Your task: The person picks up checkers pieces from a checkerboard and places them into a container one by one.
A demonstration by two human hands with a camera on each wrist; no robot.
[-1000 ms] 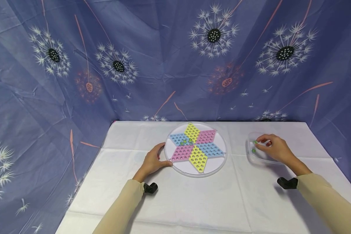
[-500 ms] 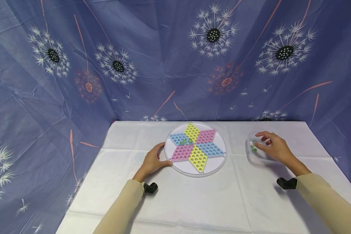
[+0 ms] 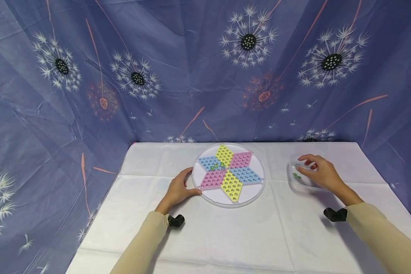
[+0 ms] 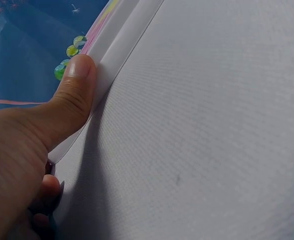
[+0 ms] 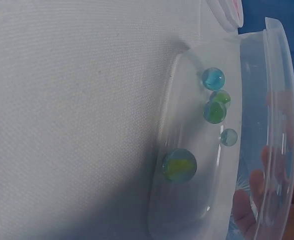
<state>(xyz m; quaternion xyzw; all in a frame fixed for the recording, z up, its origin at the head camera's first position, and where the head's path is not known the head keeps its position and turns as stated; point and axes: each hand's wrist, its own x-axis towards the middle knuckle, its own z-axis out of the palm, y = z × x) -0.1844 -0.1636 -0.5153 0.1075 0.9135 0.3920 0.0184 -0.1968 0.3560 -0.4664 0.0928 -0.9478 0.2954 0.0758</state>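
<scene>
Marbles (image 5: 214,113) in tub (image 5: 253,65): right wrist view shows five, head fewer

The round white board (image 3: 253,192) looks like smooth, semi-glossy plastic; its six-pointed pink, yellow & blue star (image 3: 231,184) seems also plastic, w/ many small pits. The green-blue round marbles (image 5: 215,113) look like clear glass, v. glossy. The clear rectangular box (image 5: 280,65) appears to be smooth, shiny plastic. White tabletop cloth (image 3: 226,236): matt, w/ fine rough weave. Blue dandelion-print curtain (image 3: 198,72): creased cloth. Beige sleeves (image 3: 140,239): cloth, matt.
</scene>
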